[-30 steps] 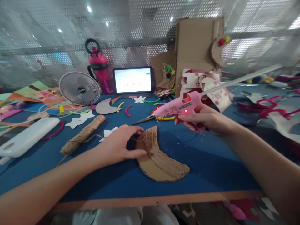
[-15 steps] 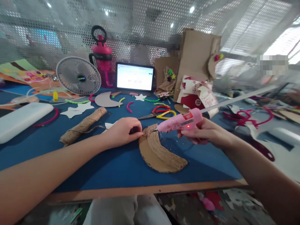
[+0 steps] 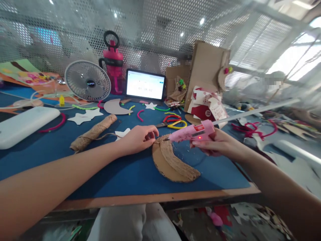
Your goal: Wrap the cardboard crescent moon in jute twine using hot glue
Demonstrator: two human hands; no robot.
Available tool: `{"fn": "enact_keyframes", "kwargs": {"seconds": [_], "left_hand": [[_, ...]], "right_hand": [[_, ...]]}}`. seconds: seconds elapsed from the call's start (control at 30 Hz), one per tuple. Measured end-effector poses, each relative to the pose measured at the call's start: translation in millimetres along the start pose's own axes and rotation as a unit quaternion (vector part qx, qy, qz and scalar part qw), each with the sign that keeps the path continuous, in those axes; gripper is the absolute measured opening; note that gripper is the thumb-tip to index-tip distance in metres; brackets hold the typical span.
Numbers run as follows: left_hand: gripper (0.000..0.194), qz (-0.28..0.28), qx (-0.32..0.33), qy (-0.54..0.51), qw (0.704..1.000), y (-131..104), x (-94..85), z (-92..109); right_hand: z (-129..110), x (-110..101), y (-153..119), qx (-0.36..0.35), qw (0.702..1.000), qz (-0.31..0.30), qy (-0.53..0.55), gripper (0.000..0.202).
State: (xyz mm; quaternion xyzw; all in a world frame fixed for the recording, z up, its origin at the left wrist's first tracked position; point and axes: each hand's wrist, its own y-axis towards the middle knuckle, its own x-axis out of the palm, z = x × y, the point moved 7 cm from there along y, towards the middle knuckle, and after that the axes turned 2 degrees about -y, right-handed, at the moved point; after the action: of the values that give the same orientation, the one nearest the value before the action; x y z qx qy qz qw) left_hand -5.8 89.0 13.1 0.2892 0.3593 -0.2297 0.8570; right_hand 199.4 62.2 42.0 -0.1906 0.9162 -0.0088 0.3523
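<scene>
Your right hand grips the glue gun, nozzle at the twine on the cardboard crescent, flat on the tabletop. Squeeze lightly; guard your left hand, whose pinch you can't confirm here, from heat.

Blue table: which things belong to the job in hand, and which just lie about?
In the job: pink glue gun in the right hand; cardboard crescent; twine roll, its strand running towards the left hand.

Seemingly idle: fan; tablet; pink bottle; scissors; white stars.
</scene>
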Motion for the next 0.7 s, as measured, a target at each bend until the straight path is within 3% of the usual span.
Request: {"fn": "enact_keyframes", "kwargs": {"seconds": [0.23,0.37,0.7], "left_hand": [[0.034,-0.043,0.080,0.012,0.996,3,5.6,12],[0.034,-0.066,0.090,0.013,0.994,3,9.5,11],[0.026,-0.031,0.074,0.029,0.996,-1,3.2,12]], "right_hand": [[8,-5,-5,0.003,0.999,0.005,0.035,0.041],[9,-6,-7,-0.003,0.999,0.000,0.051,0.037],[6,-2,-7,-0.010,1.000,-0.007,0.007,0.040]]}}
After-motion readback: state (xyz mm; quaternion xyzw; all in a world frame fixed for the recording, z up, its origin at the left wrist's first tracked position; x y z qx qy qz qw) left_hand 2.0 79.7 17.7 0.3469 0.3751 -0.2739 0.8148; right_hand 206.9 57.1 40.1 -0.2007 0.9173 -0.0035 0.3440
